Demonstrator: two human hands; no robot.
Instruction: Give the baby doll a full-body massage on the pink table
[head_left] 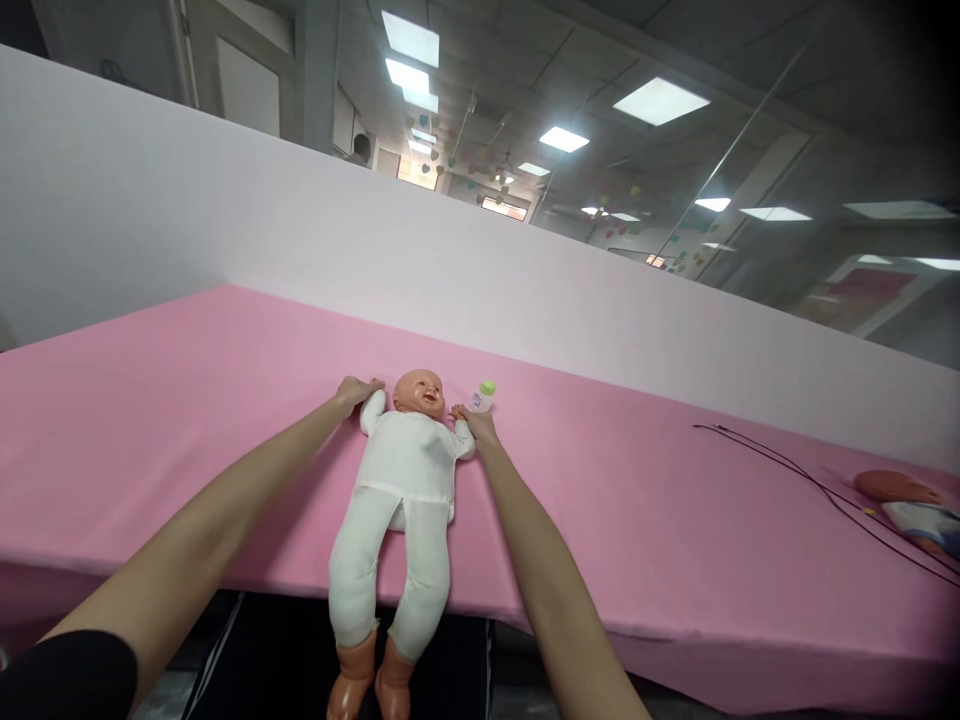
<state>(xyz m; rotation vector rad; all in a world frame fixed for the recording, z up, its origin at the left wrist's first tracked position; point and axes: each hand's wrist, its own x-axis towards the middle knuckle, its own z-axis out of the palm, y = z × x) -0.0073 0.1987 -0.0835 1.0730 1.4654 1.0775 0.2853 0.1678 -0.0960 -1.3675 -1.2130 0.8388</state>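
Note:
A baby doll (409,460) in a white top and trousers lies face up on the pink-covered table (600,500), its bare feet past the front edge. Both its arms are bent up beside the head. At the doll's raised hand on the left of the view, my left hand (354,392) is closed round it. My right hand (480,425) grips the doll's other hand, with small doll fingers showing beside mine. Just behind my right hand stands a small bottle (485,394) with a green cap, partly hidden by it.
A second doll (904,505) in white and blue lies at the far right. Thin black cables (795,465) run across the cover towards it. A low white wall (375,250) borders the table's back, with glass above.

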